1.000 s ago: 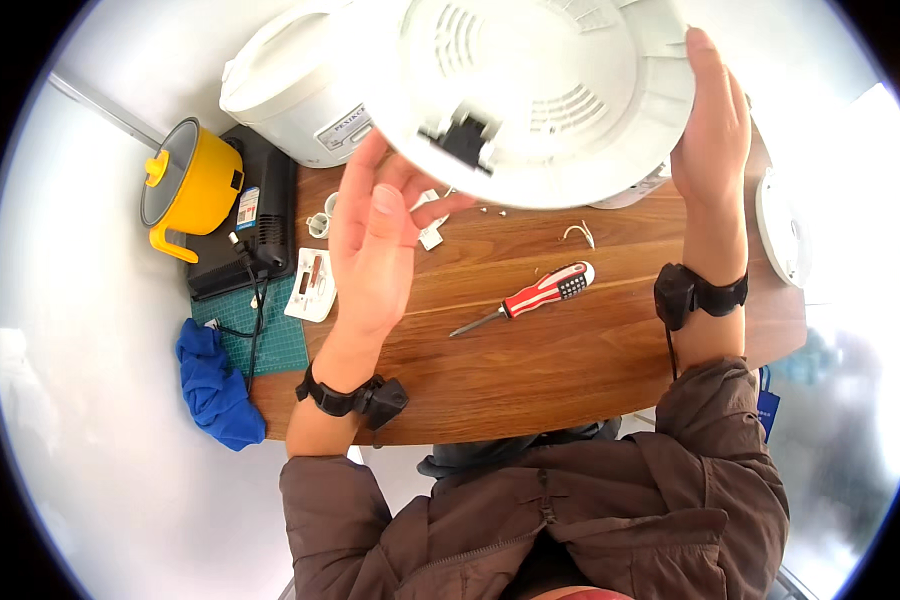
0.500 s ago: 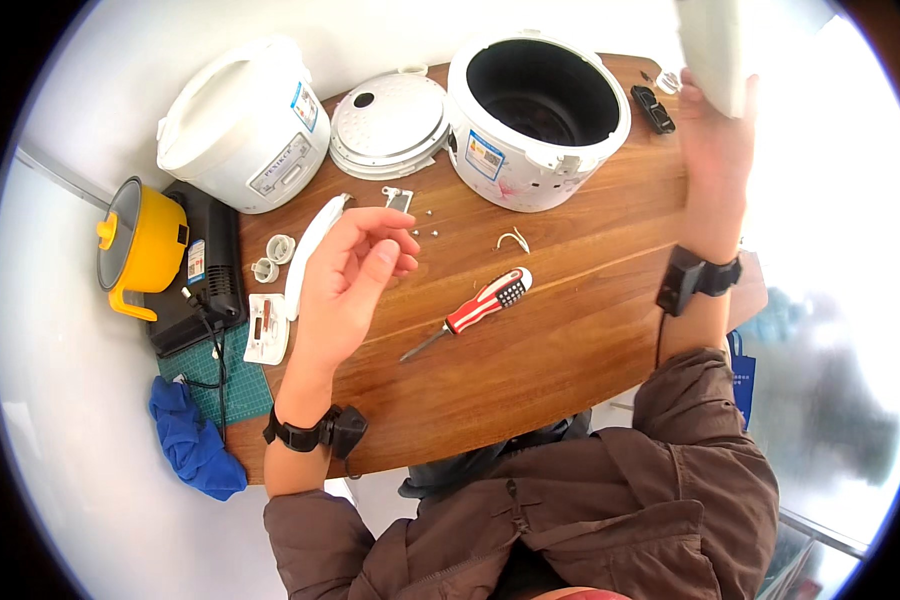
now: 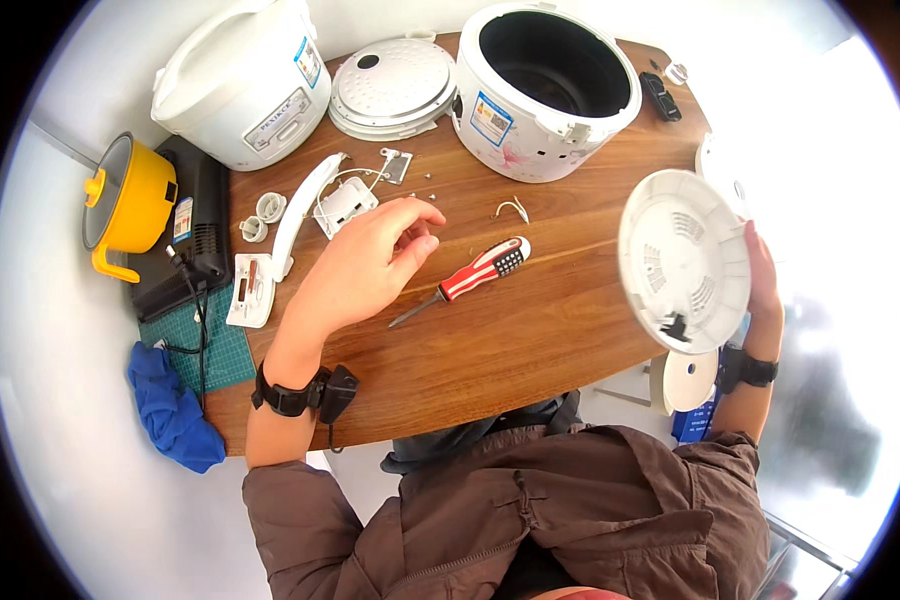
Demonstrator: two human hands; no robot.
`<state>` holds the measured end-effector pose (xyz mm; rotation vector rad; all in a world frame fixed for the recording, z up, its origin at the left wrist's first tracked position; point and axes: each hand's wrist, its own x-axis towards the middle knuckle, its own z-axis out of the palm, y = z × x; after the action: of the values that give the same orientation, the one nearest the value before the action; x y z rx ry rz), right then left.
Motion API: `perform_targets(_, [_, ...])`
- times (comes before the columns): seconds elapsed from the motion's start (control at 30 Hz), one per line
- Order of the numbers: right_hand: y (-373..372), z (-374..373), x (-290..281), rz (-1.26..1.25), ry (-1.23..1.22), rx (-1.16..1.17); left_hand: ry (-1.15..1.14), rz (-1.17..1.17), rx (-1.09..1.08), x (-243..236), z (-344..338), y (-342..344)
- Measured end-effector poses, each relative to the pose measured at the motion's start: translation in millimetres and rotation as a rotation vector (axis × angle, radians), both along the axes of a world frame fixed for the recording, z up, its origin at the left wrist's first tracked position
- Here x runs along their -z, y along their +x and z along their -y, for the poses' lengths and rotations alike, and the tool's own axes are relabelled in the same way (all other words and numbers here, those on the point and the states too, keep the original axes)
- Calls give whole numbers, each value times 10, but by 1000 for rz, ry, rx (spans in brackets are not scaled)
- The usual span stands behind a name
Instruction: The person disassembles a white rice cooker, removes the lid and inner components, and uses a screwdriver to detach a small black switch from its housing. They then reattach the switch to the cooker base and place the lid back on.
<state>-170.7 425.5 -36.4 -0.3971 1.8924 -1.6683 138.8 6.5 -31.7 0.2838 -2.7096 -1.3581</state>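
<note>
In my right hand [image 3: 762, 265] is a round white plastic base cover [image 3: 660, 225], gripped by its right edge and tilted up over the table's right side. Vent slots and a small black patch mark its inner face. My left hand [image 3: 375, 255] hovers over the table, fingers loosely curled and thumb apart, with nothing in it. A screwdriver [image 3: 482, 270] with a red, white and black handle lies just right of it. Beyond that hand are a white plate with wires [image 3: 347, 203] and a curved white handle [image 3: 305, 205]. A bent white wire piece [image 3: 513, 208] lies past the screwdriver.
An open rice cooker body [image 3: 530, 140] stands at the back, beside a round lid [image 3: 390, 85] and a closed white cooker [image 3: 240, 100]. At left are a yellow pot [image 3: 135, 205], a black box [image 3: 205, 250] and a blue cloth [image 3: 173, 415]. Tiny screws lie mid-table.
My right hand has brought the white cover down and nearer from the far right, turning its ribbed face into view. My left hand has shifted slightly right and turned palm down.
</note>
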Motion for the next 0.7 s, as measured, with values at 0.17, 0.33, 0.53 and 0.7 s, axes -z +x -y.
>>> perform_targets(0.17, [114, 147, 259, -116, 167, -72, 3, 69, 85, 54, 14, 16])
perform_targets(0.33, [106, 192, 469, -206, 235, -55, -44, 167, 194, 70, -36, 26])
perform_targets(0.53, [-53, 315, 357, -661, 524, -189, -83, 148, 252, 156, -43, 55])
perform_targets(0.7, [103, 672, 87, -492, 733, -230, -147, 199, 289, 189, -65, 53])
